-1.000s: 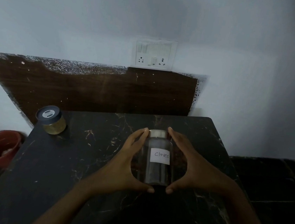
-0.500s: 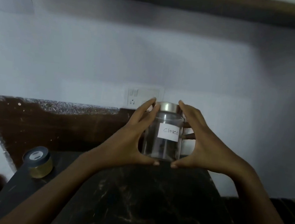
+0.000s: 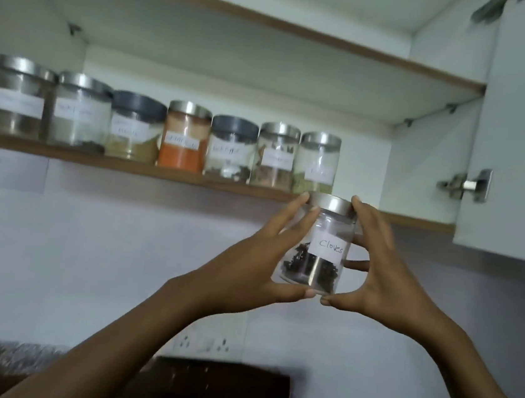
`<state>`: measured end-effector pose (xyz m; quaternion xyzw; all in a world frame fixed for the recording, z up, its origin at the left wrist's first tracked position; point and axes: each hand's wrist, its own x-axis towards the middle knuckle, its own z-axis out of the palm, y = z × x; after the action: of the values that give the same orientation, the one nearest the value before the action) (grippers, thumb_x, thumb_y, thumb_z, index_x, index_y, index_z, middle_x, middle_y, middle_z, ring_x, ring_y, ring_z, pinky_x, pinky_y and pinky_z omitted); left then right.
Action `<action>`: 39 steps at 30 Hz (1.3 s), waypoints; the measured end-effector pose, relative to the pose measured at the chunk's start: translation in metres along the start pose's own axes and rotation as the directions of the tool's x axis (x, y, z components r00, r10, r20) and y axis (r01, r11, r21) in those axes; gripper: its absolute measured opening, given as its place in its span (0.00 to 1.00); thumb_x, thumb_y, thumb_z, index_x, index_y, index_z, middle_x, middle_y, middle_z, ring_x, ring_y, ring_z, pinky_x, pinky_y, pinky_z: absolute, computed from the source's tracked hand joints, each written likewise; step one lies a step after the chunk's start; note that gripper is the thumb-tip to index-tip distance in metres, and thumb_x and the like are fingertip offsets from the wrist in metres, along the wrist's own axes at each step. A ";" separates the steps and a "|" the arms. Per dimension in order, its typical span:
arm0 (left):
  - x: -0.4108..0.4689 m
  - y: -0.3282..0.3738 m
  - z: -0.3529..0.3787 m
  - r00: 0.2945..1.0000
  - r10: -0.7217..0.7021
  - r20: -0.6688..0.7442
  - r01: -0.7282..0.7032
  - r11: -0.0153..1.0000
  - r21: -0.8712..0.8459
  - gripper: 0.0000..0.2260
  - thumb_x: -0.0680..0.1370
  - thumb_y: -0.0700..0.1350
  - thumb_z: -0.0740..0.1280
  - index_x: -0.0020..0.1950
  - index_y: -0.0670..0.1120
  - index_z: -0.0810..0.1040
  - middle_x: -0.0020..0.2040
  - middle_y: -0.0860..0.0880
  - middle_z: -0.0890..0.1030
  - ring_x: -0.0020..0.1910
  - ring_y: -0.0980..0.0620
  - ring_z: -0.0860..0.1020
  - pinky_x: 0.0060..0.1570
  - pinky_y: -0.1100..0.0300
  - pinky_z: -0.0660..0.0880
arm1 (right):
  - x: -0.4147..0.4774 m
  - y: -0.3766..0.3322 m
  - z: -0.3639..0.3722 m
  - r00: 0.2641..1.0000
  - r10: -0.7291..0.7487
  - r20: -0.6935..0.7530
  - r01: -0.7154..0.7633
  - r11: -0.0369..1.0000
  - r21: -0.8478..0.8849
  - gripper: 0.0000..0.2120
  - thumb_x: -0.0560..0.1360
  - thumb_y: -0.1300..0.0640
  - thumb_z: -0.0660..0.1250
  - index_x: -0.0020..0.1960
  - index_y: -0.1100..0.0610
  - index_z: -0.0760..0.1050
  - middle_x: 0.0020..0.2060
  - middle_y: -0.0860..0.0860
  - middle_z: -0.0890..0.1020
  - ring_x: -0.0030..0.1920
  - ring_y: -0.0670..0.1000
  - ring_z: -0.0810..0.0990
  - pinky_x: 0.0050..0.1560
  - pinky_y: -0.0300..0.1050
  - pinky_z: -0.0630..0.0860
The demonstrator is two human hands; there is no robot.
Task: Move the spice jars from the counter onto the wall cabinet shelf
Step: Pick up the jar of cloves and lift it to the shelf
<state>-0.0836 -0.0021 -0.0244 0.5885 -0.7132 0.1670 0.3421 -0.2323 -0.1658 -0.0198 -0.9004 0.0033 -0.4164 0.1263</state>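
— Glass, that cloves jar (image 3: pixel 314 247), with a steel lid (image 3: pixel 331 203); smooth sides, so I'd guess slippery, and it would break if dropped

— Looks light though, only a dark heap of cloves at the bottom

— The left hand (image 3: pixel 257 263) and right hand (image 3: pixel 380 271) both clasp it, fingers up by the lid, thumbs under the base. Sensible: the base is carried, not just pinched

— Where is it now?

— In the air, just below the front edge of the cabinet shelf (image 3: pixel 172 174), near the right end of the row of jars (image 3: pixel 183 135). The free spot seems to be right of the last one
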 end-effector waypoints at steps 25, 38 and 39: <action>0.048 -0.131 -0.016 0.976 0.024 -0.216 0.173 0.513 0.841 0.54 0.59 0.67 0.72 0.76 0.44 0.53 0.76 0.38 0.53 0.74 0.37 0.52 0.69 0.43 0.50 | 0.132 0.110 -0.077 0.982 0.173 -0.075 -0.179 0.980 -0.080 0.58 0.58 0.73 0.74 0.74 0.49 0.43 0.72 0.46 0.49 0.68 0.56 0.61 0.41 0.37 0.76; 0.051 -0.140 -0.011 0.970 0.021 -0.241 0.200 0.487 0.850 0.55 0.58 0.68 0.71 0.76 0.45 0.54 0.76 0.37 0.53 0.74 0.36 0.53 0.68 0.41 0.53 | 0.144 0.104 -0.047 0.962 0.266 -0.062 -0.237 0.926 0.295 0.52 0.66 0.77 0.66 0.74 0.44 0.42 0.70 0.49 0.58 0.54 0.51 0.74 0.27 0.36 0.73; 0.051 -0.140 -0.011 0.970 0.025 -0.241 0.199 0.488 0.850 0.55 0.57 0.68 0.71 0.76 0.45 0.54 0.76 0.37 0.53 0.74 0.36 0.53 0.68 0.41 0.53 | 0.143 0.105 -0.045 0.961 0.268 -0.070 -0.238 0.927 0.288 0.52 0.65 0.77 0.66 0.74 0.43 0.42 0.71 0.50 0.57 0.57 0.54 0.73 0.28 0.35 0.74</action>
<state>0.0497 -0.0671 -0.0048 0.6932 -0.4582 0.5499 0.0843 -0.1620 -0.2936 0.0914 -0.8419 0.0680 -0.4410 0.3034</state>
